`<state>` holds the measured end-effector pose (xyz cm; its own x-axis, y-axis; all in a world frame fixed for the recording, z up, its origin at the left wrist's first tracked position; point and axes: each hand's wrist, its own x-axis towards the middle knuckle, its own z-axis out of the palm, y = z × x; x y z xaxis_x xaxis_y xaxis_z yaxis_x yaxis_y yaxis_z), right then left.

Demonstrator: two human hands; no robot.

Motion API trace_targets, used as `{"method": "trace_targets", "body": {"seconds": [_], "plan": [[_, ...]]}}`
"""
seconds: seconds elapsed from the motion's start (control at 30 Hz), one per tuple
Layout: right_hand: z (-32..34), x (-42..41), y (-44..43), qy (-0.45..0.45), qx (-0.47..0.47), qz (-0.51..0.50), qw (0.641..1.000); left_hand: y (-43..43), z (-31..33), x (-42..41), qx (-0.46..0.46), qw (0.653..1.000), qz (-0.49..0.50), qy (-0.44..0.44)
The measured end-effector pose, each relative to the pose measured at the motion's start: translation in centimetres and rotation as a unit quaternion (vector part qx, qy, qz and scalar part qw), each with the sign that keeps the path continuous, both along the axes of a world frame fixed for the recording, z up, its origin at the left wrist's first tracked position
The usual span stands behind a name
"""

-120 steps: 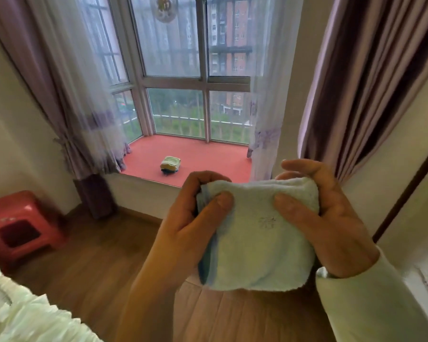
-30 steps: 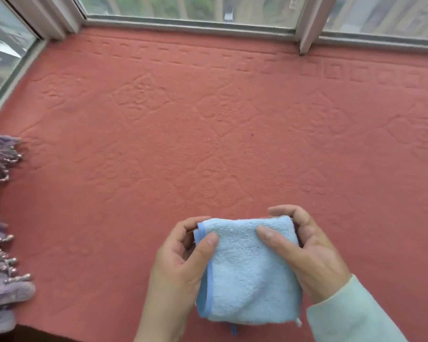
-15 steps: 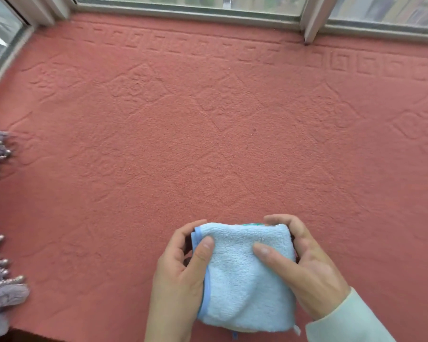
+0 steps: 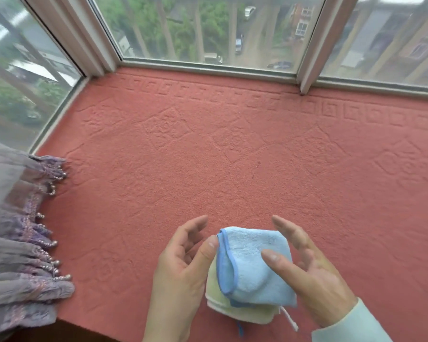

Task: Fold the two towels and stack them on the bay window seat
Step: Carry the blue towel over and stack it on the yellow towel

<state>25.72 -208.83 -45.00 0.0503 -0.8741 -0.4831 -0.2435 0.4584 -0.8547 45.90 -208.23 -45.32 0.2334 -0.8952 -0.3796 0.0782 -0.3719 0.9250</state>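
Observation:
A folded light blue towel lies on top of a folded pale yellow-green towel, near the front edge of the red carpeted bay window seat. My left hand hovers just left of the stack, fingers spread, its thumb tip close to the blue towel's darker hem. On the stack's right is my right hand, fingers apart, with the thumb over the blue towel. Neither hand grips anything.
A purple curtain with beaded fringe bunches on the seat's left end. Window frames and glass border the seat at the back and left. The seat's front edge runs along the bottom left.
Both hands held the blue towel by its sides half a second ago. Now they have let go and spread apart, and the yellow-green towel shows under it.

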Motion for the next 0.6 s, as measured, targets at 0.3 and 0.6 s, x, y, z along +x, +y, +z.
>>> {"method": "trace_targets", "body": {"seconds": [0.3,0.6], "plan": [[10.2,-0.8,-0.7,-0.006,-0.083,0.003,0.997,-0.9,10.8,-1.1,-0.093,0.996,-0.003,-0.011],[16.9,-1.3,-0.5,-0.085,-0.175,-0.032,0.98,-0.2,17.6,-2.1,-0.168,0.986,-0.004,0.001]]}}
